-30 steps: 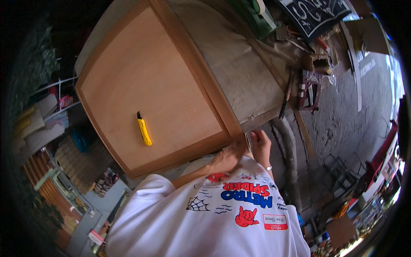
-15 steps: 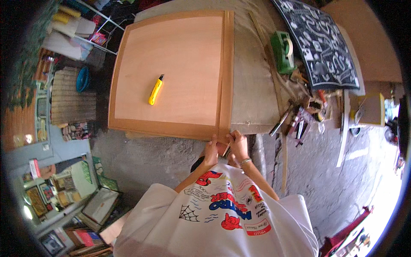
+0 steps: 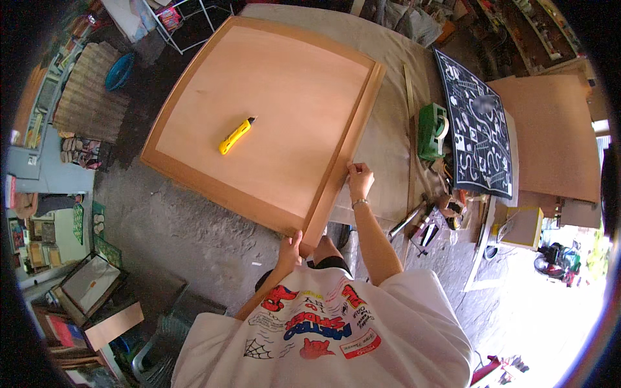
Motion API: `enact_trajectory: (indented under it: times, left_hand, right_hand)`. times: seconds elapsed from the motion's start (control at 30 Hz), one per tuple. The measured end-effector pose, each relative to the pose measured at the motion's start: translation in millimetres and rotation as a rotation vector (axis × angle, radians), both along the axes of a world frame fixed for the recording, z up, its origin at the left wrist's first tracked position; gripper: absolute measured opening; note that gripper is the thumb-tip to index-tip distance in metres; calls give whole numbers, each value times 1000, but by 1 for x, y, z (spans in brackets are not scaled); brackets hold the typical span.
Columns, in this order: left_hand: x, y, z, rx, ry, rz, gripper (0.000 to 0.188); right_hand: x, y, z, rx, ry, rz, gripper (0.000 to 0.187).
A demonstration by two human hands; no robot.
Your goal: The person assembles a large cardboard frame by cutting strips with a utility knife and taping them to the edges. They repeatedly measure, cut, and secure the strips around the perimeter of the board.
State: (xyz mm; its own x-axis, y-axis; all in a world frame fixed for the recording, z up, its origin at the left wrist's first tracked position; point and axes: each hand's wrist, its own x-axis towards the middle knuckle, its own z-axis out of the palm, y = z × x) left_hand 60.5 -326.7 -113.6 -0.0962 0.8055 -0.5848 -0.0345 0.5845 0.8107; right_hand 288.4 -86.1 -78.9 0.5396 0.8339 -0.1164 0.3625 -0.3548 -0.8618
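Observation:
A large flat tan board (image 3: 259,84) with a brown tape border (image 3: 213,189) lies slanted on the worktable. At its near corner, my left hand (image 3: 289,253) is closed on the edge, with the thumb on top. My right hand (image 3: 361,182) is closed in a pinch at the right edge, against the outer strip of brown tape (image 3: 339,181); its fingertips are partly hidden. On the board rests a yellow utility knife (image 3: 235,137), its tip pointing to the far right.
Right of the board, a brown cloth (image 3: 381,155) covers the table. A green tape dispenser (image 3: 430,132), a black-and-white patterned sheet (image 3: 475,123) and a maroon tool (image 3: 428,229) are farther right. A grey plastic chair (image 3: 158,343) stands at the lower left.
My right hand has moved from the near corner up along the right edge. My left hand still holds the corner. The board and knife appear turned clockwise in view.

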Motion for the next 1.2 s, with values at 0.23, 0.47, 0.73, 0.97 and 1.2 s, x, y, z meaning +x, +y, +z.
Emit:
enact_trajectory:
  times: [0.23,0.47,0.73,0.97,1.2]
  left_hand:
    - [-27,-24,-23,-43,-125,56,57]
    - [-27,-1,39,-168,132,-64,51]
    - [-11,-27,24,-267,3,235,52]
    - [-12,-22,37,-293,60,242,57]
    - [-16,-4,57,-343,123,91,63]
  right_hand:
    - [58,137,-33,87,-292,-30,22]
    - [154,290,-55,146,-368,13,19]
    - [209,411,-41,-12,-201,148,23]
    - [209,421,9,-253,117,327,23]
    - [211,413,4,-378,117,431,28]
